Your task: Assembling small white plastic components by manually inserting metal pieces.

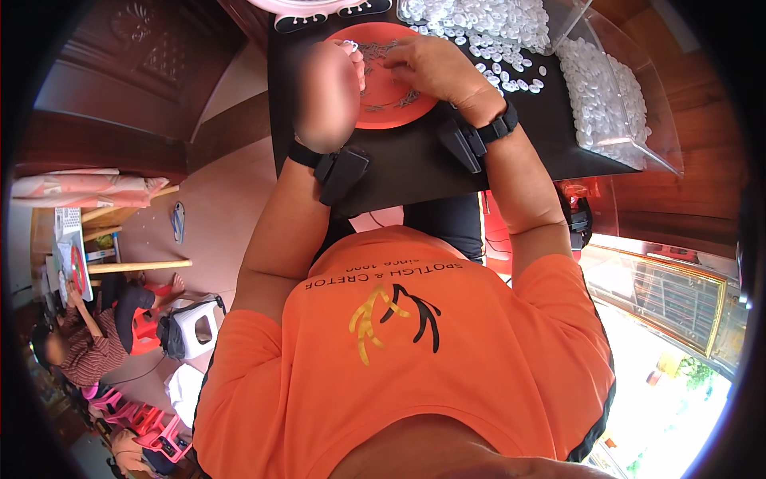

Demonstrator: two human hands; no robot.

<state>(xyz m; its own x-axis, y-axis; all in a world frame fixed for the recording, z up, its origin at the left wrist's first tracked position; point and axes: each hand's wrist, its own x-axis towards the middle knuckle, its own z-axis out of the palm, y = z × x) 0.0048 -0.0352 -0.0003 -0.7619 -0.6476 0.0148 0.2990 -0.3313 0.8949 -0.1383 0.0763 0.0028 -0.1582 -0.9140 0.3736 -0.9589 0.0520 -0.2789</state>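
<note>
My left hand [329,96] is over the left side of a round red plate [383,120], its fingers curled in. A small white oval piece [349,45] shows at its fingertips. Much of this hand is blurred. My right hand [440,70] reaches over the plate from the right, with thumb and fingers drawn together. Whatever is between them is too small to make out. Thin grey metal pins [408,99] lie scattered on the plate, below and between the hands.
Clear white oval pieces [511,60] are heaped on the black table [399,164], with more in a clear bin [610,104] at the right. A pink-and-white object [307,9] stands at the far edge. At left, another person [88,343] sits by a wooden-legged table.
</note>
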